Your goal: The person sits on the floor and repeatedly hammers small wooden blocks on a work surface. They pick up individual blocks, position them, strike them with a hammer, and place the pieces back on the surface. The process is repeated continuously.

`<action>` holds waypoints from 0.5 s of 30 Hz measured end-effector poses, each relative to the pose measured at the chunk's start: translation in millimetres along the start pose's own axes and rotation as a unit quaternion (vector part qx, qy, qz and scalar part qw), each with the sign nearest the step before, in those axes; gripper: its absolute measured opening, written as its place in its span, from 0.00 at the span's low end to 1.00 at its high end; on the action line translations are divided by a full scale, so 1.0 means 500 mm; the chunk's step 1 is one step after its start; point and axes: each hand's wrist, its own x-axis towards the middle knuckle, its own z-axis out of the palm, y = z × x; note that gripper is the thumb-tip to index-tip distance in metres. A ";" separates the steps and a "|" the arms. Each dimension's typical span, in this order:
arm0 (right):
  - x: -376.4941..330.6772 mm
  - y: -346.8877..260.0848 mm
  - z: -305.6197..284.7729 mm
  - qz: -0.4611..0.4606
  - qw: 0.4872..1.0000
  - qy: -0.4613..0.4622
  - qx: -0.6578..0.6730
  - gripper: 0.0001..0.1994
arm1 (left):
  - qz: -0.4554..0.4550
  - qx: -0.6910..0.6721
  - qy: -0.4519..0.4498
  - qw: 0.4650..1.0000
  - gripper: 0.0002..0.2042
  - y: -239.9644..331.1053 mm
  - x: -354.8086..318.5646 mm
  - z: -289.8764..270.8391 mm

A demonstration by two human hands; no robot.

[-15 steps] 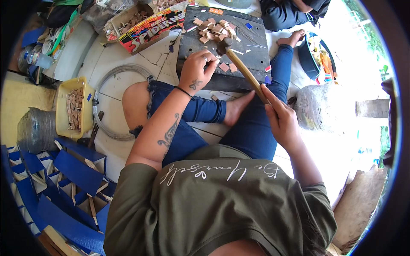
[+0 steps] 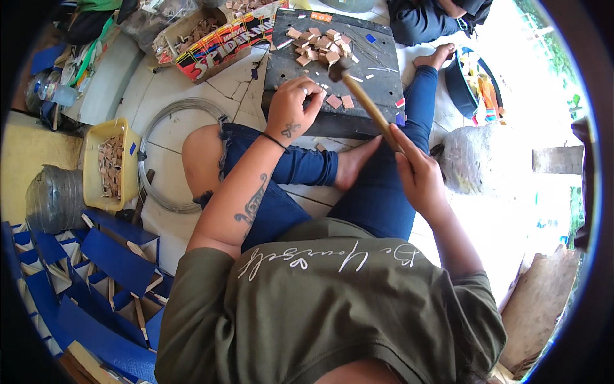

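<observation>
My right hand (image 2: 417, 169) is wrapped round the lower end of a hammer's wooden handle (image 2: 369, 102). The dark hammer head (image 2: 339, 69) is raised over a low black work block (image 2: 291, 67). Near the block's front edge, my left hand (image 2: 295, 104) is closed in a pinch; what its fingertips hold is too small and hidden to make out. Just right of those fingertips lie two small flat brownish pieces (image 2: 340, 102). Farther back on the block is a heap of small wooden squares (image 2: 318, 47).
My crossed legs in jeans (image 2: 377, 192) lie close to the block. On the left are a wire coil (image 2: 146, 160), a yellow bin (image 2: 133, 173) of wooden bits and blue-covered pieces (image 2: 118, 256). A printed box (image 2: 217, 51) stands behind; a dark tub (image 2: 462, 83) and a seated person (image 2: 422, 22) are at right.
The hammer head has shifted slightly to the right and lifted a little. My left hand stays pinched at about the same spot on the block.
</observation>
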 end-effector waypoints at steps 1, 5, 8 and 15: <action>-0.006 -0.003 -0.005 -0.034 0.999 0.039 0.017 0.25 | -0.002 -0.002 0.004 1.000 0.05 -0.001 0.000 0.001; -0.010 -0.009 -0.011 -0.113 0.988 0.101 -0.014 0.26 | -0.001 0.001 0.013 1.000 0.05 0.001 -0.005 0.006; -0.013 -0.016 -0.010 -0.087 0.995 0.046 -0.027 0.26 | -0.012 -0.002 0.007 1.000 0.05 0.000 -0.005 0.006; -0.010 -0.015 -0.004 -0.120 0.989 0.080 -0.010 0.27 | -0.008 0.002 0.009 1.000 0.04 0.002 -0.007 0.005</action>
